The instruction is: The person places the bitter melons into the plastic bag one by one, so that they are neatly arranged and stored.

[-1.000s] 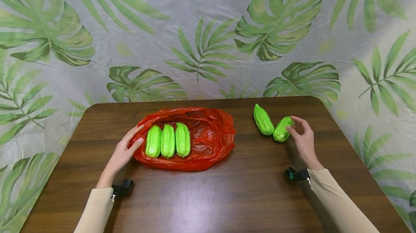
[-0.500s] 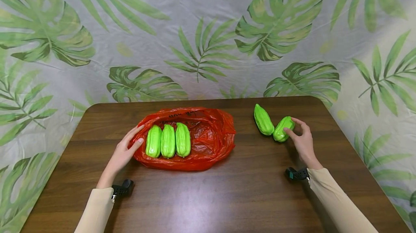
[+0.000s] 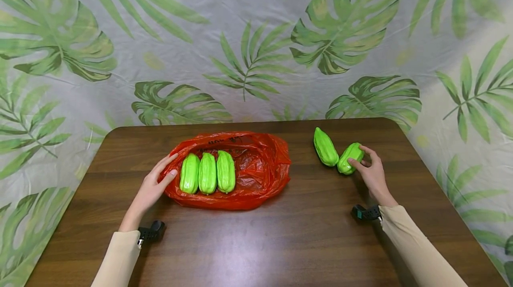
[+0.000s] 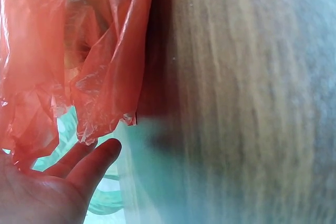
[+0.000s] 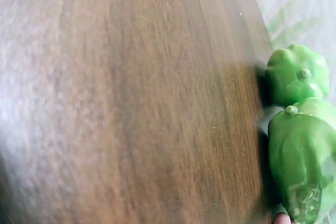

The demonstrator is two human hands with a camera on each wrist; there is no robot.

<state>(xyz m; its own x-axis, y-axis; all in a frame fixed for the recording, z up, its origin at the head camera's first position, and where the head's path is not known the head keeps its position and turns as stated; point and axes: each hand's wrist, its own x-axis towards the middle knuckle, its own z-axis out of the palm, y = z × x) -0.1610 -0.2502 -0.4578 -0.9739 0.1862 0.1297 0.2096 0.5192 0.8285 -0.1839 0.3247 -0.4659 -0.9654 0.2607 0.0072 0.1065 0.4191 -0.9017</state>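
Observation:
A red plastic bag [image 3: 260, 198] lies spread open on the table with three ribbed green gourds [image 3: 207, 174] side by side in its left half. My left hand [image 3: 154, 180] is at the bag's left rim, thumb and fingers spread and touching the film. In the left wrist view the fingers [image 4: 97, 163] lie straight under the hanging bag edge. On the right side, my right hand [image 3: 372, 173] has its thumb and fingers around one green gourd [image 3: 349, 158], which still lies low at the table. Another green gourd [image 3: 325, 147] with a pointed end rests just left of it.
The dark wood table [image 3: 256, 242] has rounded far corners. Behind it hangs a leaf-printed cloth [image 3: 256, 55]. A black wrist strap with a camera [image 3: 151, 232] is on the left wrist, and another strap [image 3: 366, 213] on the right.
My right hand has shifted slightly left, its thumb moving farther over the gourd's near side. The left hand, the bag and the gourds look unmoved.

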